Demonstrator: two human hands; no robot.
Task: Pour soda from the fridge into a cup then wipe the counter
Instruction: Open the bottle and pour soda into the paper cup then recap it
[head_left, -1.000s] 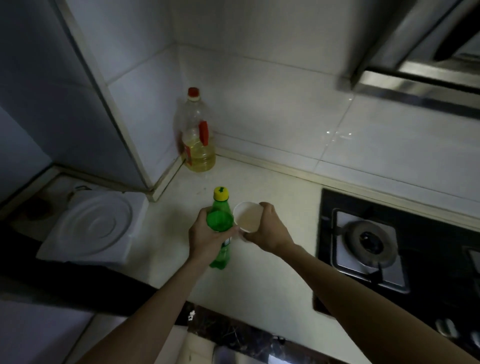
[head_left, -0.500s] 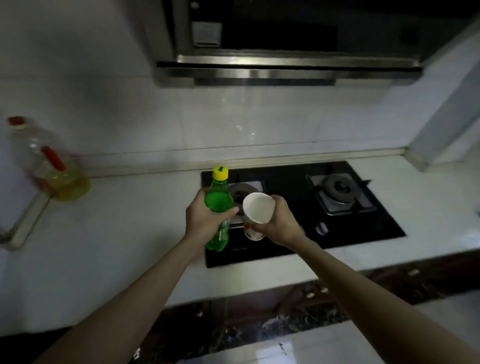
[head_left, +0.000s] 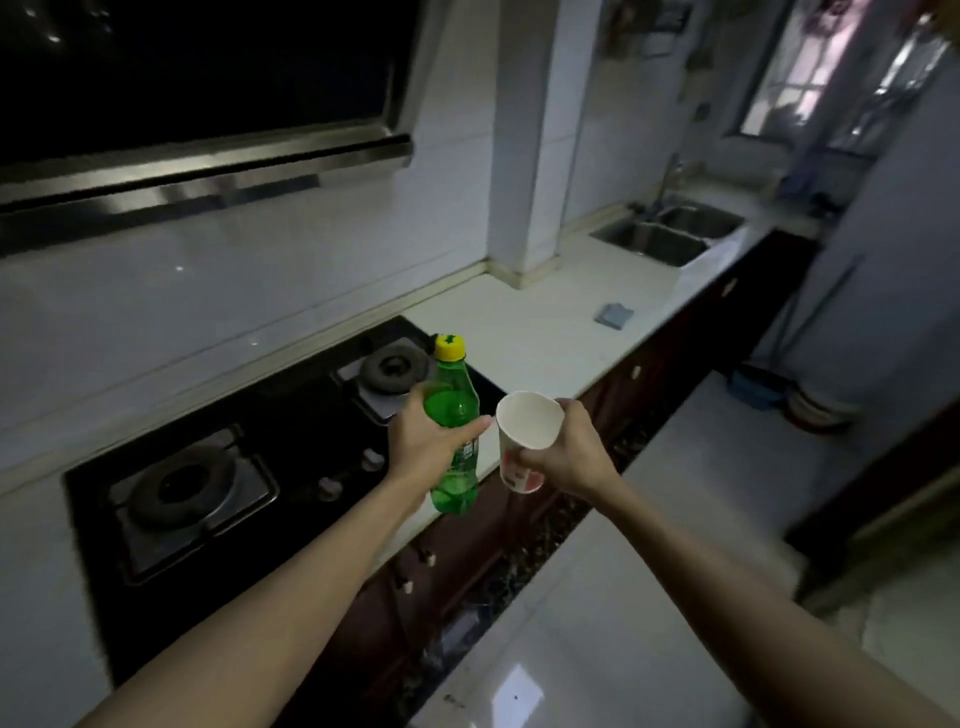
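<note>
My left hand (head_left: 423, 441) grips a green soda bottle (head_left: 453, 405) with a yellow cap, held upright above the counter's front edge beside the stove. Right next to it, my right hand (head_left: 569, 452) holds a white paper cup (head_left: 524, 431) with a red print near its base; its mouth tilts toward me and it looks empty. Bottle and cup are nearly touching. A small grey folded cloth (head_left: 614, 316) lies on the white counter (head_left: 540, 332) further right.
A black two-burner gas stove (head_left: 218, 467) is set into the counter at left, under a range hood (head_left: 208, 171). A double steel sink (head_left: 667, 234) with a tap sits far right, past a tiled pillar (head_left: 524, 156). Dark cabinets (head_left: 675, 353) run below; the pale tile floor (head_left: 649, 597) lies at right.
The view has swung right along the counter, from the corner with the oil bottle past the stove toward the sink. Both hands kept hold of bottle and cup, carried along together.
</note>
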